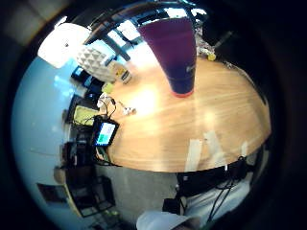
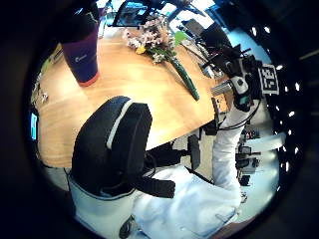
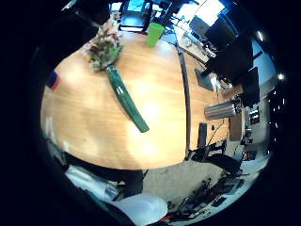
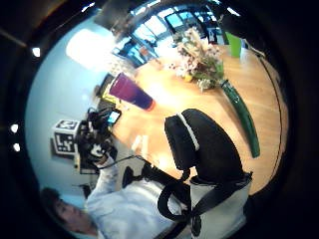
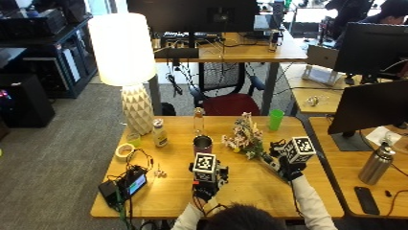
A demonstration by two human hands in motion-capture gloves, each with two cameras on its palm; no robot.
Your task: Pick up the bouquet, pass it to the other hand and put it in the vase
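The bouquet of pale pink flowers lies on the wooden table, its green wrapped stem pointing towards my right hand. That hand hovers over the stem's end with relaxed fingers and holds nothing. In the right little finger side palm view the whole bouquet rests on the table, untouched. The vase, a dark purple tumbler, stands upright left of the flowers. My left hand is raised above the table in front of the vase, empty.
A green cup stands behind the bouquet. Two bottles and a white lamp are at the back left. A tape roll and a small screen device with cables lie near the left edge.
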